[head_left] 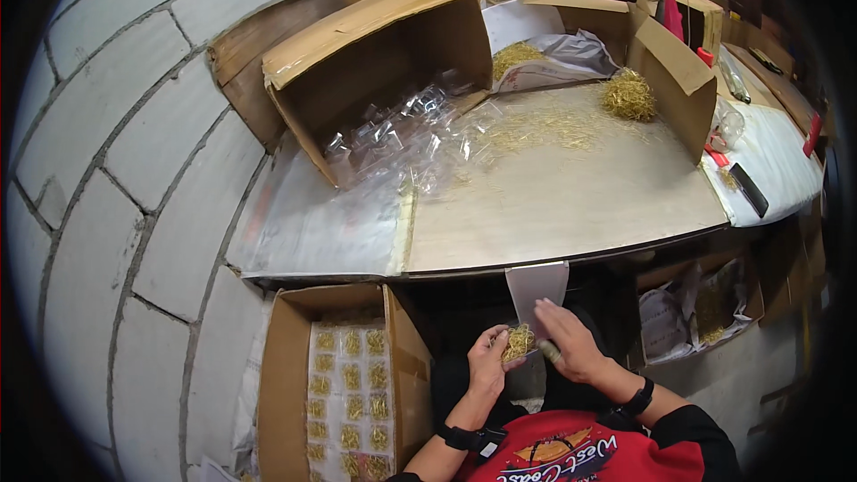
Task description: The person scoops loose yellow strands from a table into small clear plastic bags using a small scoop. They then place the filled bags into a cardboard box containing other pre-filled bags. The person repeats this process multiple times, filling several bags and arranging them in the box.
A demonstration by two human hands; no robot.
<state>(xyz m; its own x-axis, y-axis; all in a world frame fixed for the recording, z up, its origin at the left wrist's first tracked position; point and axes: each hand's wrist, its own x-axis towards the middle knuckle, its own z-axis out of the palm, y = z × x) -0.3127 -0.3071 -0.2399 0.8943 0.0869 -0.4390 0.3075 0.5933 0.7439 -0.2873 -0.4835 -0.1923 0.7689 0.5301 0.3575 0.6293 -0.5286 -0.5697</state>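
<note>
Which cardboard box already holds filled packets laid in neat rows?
The open box on the floor, left of the left hand. The tipped box on the table only spills empty clear bags.

An open brown cardboard box [344, 384] stands on the floor at seven o'clock, filled with rows of small clear packets of gold pieces [350, 402]. A larger brown carton [375, 62], tipped on its side on the tabletop [571, 205] at eleven o'clock, spills empty clear bags [402, 138]. At one o'clock, a cardboard surround [665, 67] encloses a crumpled white-and-grey bag [558, 62]. At six o'clock, the hands [536, 348] hold a clear, white-looking pouch [536, 290] over the lap.
</note>
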